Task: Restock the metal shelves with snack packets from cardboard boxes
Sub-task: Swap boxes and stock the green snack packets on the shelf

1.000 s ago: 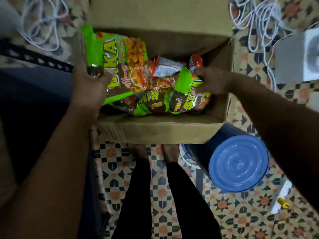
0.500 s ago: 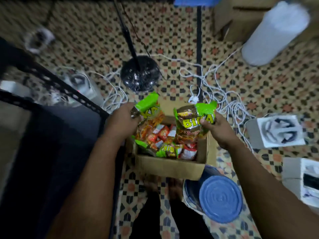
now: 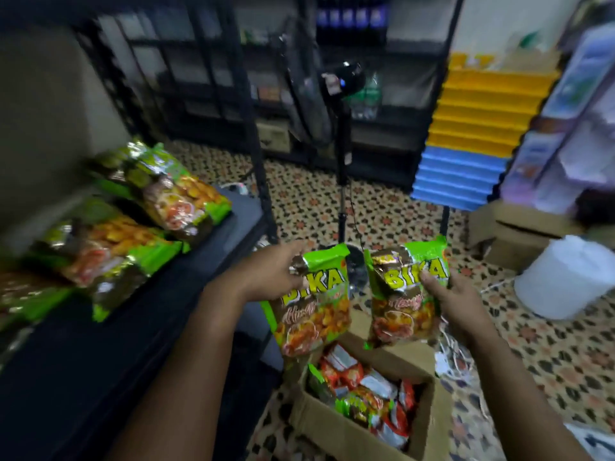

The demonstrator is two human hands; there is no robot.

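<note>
My left hand (image 3: 271,274) grips a green and orange snack packet (image 3: 316,311) by its top corner. My right hand (image 3: 456,296) holds a second packet of the same kind (image 3: 399,294) by its upper right side. Both packets hang above the open cardboard box (image 3: 336,427) on the floor, which holds several red and green packets (image 3: 369,390). To the left, the dark metal shelf (image 3: 100,344) carries several matching packets (image 3: 173,191) lying flat near its back.
A black stand with a device on top (image 3: 342,134) rises from the patterned floor beyond the box. Dark shelving lines the far wall. Yellow and blue stacked bins (image 3: 479,141), a white drum (image 3: 565,277) and another cardboard box (image 3: 506,234) stand at right.
Both hands lifted a packet each out of the box and raised them. The view swung up from the floor to the shelf and the room.
</note>
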